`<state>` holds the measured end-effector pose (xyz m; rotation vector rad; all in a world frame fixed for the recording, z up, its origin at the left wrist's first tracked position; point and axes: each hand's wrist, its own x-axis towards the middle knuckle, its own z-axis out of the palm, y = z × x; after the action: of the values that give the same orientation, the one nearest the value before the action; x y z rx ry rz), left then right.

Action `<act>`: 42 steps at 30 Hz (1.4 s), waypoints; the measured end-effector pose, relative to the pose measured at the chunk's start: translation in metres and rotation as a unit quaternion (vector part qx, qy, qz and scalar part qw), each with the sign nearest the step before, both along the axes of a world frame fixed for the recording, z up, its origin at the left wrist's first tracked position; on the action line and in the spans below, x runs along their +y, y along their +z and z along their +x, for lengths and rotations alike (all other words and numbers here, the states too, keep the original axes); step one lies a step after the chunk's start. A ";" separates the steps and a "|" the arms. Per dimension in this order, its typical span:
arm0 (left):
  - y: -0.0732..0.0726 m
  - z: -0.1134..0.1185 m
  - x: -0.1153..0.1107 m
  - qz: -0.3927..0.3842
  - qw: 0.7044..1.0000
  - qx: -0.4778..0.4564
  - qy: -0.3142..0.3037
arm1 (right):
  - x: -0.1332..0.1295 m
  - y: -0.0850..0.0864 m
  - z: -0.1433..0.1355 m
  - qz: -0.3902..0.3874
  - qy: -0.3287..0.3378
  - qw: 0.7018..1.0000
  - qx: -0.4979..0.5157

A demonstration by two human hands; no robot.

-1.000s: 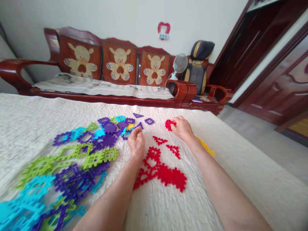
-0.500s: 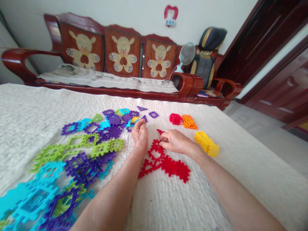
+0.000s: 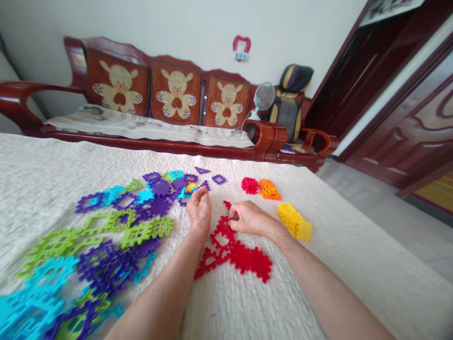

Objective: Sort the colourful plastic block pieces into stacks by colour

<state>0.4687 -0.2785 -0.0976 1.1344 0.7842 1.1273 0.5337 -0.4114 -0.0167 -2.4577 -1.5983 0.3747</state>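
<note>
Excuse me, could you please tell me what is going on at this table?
A person is handling toothed plastic pieces on a pale cloth. Their right hand is at the loose red pieces, though whether it grips one is unclear. Their left hand is beside the purple, green and blue pieces spread on the left. Beyond the right hand are a red bunch, an orange bunch and a yellow bunch.

Wooden sofa (image 3: pixel 159 141) — pale wall (image 3: pixel 198 23) behind
</note>
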 end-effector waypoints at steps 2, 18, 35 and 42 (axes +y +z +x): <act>-0.001 0.000 0.001 -0.014 1.000 -0.001 -0.012 | -0.001 0.000 0.000 0.011 -0.003 1.000 0.011; 0.002 0.000 0.000 -0.037 0.999 -0.016 -0.026 | -0.018 0.011 0.072 0.181 -0.108 0.975 0.066; 0.004 -0.002 -0.001 -0.019 0.999 0.000 -0.026 | -0.016 -0.012 0.102 0.152 -0.162 0.963 -0.155; 0.004 -0.002 -0.001 -0.011 1.000 0.002 -0.022 | -0.016 -0.014 0.102 0.162 -0.161 0.959 -0.166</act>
<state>0.4668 -0.2794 -0.0939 1.1290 0.7698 1.0784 0.6358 -0.4271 -0.0308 -2.5426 -1.2008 -0.3398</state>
